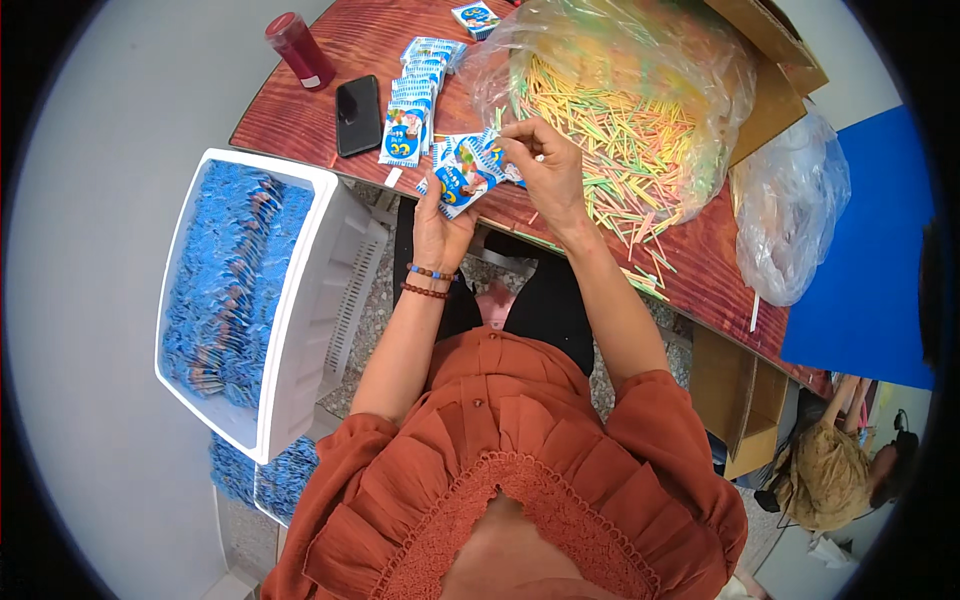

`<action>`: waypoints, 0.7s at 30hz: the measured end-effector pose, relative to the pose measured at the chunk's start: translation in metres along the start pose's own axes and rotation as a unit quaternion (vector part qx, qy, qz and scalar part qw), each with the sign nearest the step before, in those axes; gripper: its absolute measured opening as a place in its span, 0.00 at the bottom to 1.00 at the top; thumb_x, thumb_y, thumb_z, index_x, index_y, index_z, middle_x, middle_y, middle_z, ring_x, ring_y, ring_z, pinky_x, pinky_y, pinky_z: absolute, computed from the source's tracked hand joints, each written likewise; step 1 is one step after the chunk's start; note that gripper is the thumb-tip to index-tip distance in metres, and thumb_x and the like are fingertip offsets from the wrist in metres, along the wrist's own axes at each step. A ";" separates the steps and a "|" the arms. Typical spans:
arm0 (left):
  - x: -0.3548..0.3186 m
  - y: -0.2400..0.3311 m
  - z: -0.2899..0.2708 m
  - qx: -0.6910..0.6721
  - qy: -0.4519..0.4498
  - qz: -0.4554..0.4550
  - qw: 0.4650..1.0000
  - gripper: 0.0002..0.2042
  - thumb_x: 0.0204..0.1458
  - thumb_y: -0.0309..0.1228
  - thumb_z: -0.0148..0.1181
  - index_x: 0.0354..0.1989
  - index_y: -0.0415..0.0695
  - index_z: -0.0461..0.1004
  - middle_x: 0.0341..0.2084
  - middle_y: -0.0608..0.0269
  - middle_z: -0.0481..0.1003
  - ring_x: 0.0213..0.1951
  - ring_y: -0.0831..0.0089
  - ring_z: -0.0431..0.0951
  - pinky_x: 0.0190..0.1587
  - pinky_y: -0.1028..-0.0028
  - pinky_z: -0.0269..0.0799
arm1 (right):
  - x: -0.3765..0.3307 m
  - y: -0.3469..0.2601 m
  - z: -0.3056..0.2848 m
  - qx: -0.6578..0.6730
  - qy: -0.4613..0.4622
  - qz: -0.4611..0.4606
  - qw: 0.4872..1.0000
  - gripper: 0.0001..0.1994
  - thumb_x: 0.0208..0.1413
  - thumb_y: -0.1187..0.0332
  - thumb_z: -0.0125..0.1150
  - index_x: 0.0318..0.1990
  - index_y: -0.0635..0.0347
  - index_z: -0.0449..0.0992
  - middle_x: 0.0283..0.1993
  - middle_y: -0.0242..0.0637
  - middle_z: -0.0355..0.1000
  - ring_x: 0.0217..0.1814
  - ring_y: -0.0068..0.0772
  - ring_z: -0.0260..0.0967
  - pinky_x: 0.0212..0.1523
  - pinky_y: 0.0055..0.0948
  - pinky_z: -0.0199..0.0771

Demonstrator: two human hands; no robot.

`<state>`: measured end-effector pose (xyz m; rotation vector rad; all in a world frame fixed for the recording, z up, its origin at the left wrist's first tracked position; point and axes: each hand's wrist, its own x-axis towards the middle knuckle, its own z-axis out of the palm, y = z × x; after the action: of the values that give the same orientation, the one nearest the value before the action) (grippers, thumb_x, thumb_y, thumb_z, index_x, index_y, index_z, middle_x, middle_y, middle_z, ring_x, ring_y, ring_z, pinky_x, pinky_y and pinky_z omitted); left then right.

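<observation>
My left hand (440, 232) is closed on a few small blue-and-white packets (464, 180), fanned a little over the table's near edge. Thumb and fingers of my right hand (550, 175) are pinched together at the packets' upper right corner. What sits between those fingertips is too small to make out. Just left of the held packets, a row of overlapping packets (405, 132) lies on the table. Beyond my right hand, a big clear plastic bag (735, 110) lies open, with many thin pastel sticks (610, 115) in it and spilling out toward me.
On the wooden table (340, 35) are a black phone (358, 116), a red-capped jar (300, 52) and another packet (476, 18). A white bin (270, 350) of blue packets stands left. A cardboard box (770, 110) and crumpled clear bag (795, 210) are right. Another person (830, 470) sits lower right.
</observation>
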<state>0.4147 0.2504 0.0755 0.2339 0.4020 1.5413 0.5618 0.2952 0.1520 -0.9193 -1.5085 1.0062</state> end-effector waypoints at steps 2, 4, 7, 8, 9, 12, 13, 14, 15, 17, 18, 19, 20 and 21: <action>0.000 0.001 0.000 -0.002 0.015 0.001 1.000 0.22 0.61 0.44 0.49 0.57 0.42 0.64 0.50 0.59 0.72 0.51 0.65 0.73 0.53 0.62 0.71 | 0.001 0.002 0.003 0.011 0.020 0.002 1.000 0.04 0.54 0.75 0.60 0.36 0.65 0.76 0.29 0.27 0.73 0.32 0.13 0.69 0.33 0.16 0.68; 0.000 0.001 0.000 -0.001 0.002 0.000 1.000 0.22 0.61 0.44 0.49 0.56 0.41 0.65 0.50 0.59 0.72 0.50 0.65 0.73 0.54 0.62 0.70 | 0.001 0.008 0.007 -0.016 -0.004 -0.016 1.000 0.03 0.53 0.76 0.61 0.35 0.64 0.76 0.29 0.28 0.74 0.32 0.15 0.69 0.34 0.18 0.69; 0.003 0.002 -0.009 -0.011 0.020 -0.004 1.000 0.21 0.61 0.43 0.50 0.56 0.40 0.65 0.50 0.59 0.73 0.50 0.65 0.73 0.56 0.62 0.69 | 0.007 0.009 0.010 -0.099 -0.028 -0.101 0.990 0.03 0.51 0.76 0.61 0.34 0.64 0.77 0.29 0.31 0.74 0.32 0.20 0.70 0.35 0.22 0.69; 0.003 0.003 -0.009 -0.014 0.021 -0.003 1.000 0.21 0.61 0.43 0.50 0.56 0.40 0.65 0.50 0.59 0.73 0.50 0.65 0.73 0.56 0.62 0.69 | 0.009 0.009 0.009 -0.155 -0.026 -0.165 0.974 0.03 0.50 0.75 0.62 0.33 0.64 0.77 0.29 0.34 0.75 0.31 0.23 0.70 0.35 0.24 0.69; 0.003 0.004 -0.009 -0.017 0.020 -0.002 1.000 0.21 0.61 0.43 0.50 0.55 0.41 0.66 0.50 0.59 0.73 0.51 0.65 0.73 0.56 0.62 0.69 | 0.009 0.008 0.009 -0.144 0.015 -0.148 0.978 0.03 0.49 0.74 0.62 0.31 0.64 0.77 0.27 0.38 0.74 0.29 0.28 0.70 0.34 0.27 0.69; 0.005 0.004 -0.009 -0.034 0.035 0.007 0.999 0.21 0.61 0.44 0.50 0.55 0.41 0.66 0.50 0.59 0.73 0.51 0.65 0.73 0.56 0.62 0.69 | 0.015 0.008 0.011 -0.160 -0.001 -0.138 0.977 0.03 0.49 0.75 0.62 0.30 0.64 0.77 0.26 0.37 0.73 0.29 0.27 0.70 0.33 0.26 0.69; 0.005 0.004 -0.009 -0.046 0.048 0.013 0.998 0.21 0.61 0.44 0.50 0.55 0.40 0.66 0.50 0.59 0.73 0.51 0.65 0.73 0.56 0.61 0.69 | 0.016 0.012 0.013 -0.175 -0.016 -0.149 0.973 0.03 0.49 0.75 0.62 0.30 0.65 0.77 0.24 0.35 0.73 0.29 0.24 0.70 0.34 0.24 0.68; 0.006 0.005 -0.009 -0.048 0.050 0.014 0.997 0.21 0.61 0.44 0.50 0.55 0.40 0.66 0.50 0.59 0.73 0.51 0.65 0.73 0.56 0.61 0.69 | 0.015 0.013 0.014 -0.175 -0.019 -0.149 0.973 0.03 0.49 0.75 0.62 0.30 0.65 0.77 0.24 0.35 0.73 0.29 0.24 0.70 0.34 0.24 0.68; 0.006 0.007 -0.010 -0.048 0.050 0.015 0.997 0.21 0.61 0.44 0.50 0.55 0.40 0.66 0.50 0.59 0.73 0.51 0.65 0.73 0.55 0.61 0.70 | 0.015 0.015 0.015 -0.126 -0.026 -0.114 0.985 0.03 0.49 0.75 0.62 0.31 0.65 0.77 0.25 0.34 0.74 0.30 0.23 0.69 0.34 0.23 0.68; 0.005 0.009 -0.009 -0.050 0.052 0.018 0.997 0.21 0.61 0.44 0.50 0.55 0.40 0.66 0.50 0.59 0.73 0.51 0.65 0.73 0.55 0.61 0.70 | 0.017 0.017 0.014 -0.078 -0.036 -0.078 0.993 0.04 0.50 0.74 0.62 0.31 0.66 0.77 0.26 0.33 0.74 0.30 0.21 0.69 0.34 0.23 0.68; 0.004 0.010 -0.007 -0.046 0.055 0.015 0.997 0.21 0.61 0.44 0.50 0.55 0.40 0.66 0.49 0.59 0.73 0.51 0.64 0.73 0.55 0.61 0.70 | 0.019 0.017 0.012 -0.034 -0.037 -0.043 0.998 0.04 0.50 0.74 0.62 0.32 0.66 0.77 0.28 0.32 0.74 0.31 0.20 0.69 0.35 0.22 0.68; 0.004 0.011 -0.006 -0.042 0.058 0.013 0.997 0.21 0.61 0.44 0.51 0.55 0.40 0.66 0.49 0.58 0.73 0.51 0.64 0.73 0.55 0.61 0.70 | 0.021 0.018 0.011 0.009 -0.038 -0.008 0.999 0.05 0.51 0.74 0.62 0.33 0.66 0.77 0.29 0.32 0.75 0.32 0.19 0.69 0.35 0.21 0.68; 0.004 0.011 -0.007 -0.043 0.060 0.014 0.997 0.21 0.61 0.44 0.51 0.55 0.40 0.66 0.49 0.58 0.73 0.51 0.64 0.73 0.55 0.61 0.70 | 0.022 0.017 0.011 0.009 -0.040 -0.007 0.999 0.05 0.51 0.74 0.62 0.33 0.66 0.77 0.29 0.32 0.75 0.32 0.19 0.69 0.35 0.21 0.68; 0.004 0.010 -0.007 -0.046 0.062 0.023 0.997 0.22 0.61 0.44 0.51 0.55 0.39 0.65 0.49 0.57 0.73 0.51 0.63 0.73 0.55 0.60 0.70 | 0.024 0.017 0.011 -0.036 -0.083 -0.017 0.996 0.05 0.51 0.73 0.62 0.33 0.66 0.77 0.30 0.32 0.75 0.33 0.19 0.69 0.36 0.21 0.68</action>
<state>0.4028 0.2541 0.0729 0.0764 0.4231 1.6208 0.5476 0.3220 0.1432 -0.8731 -1.7041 1.0302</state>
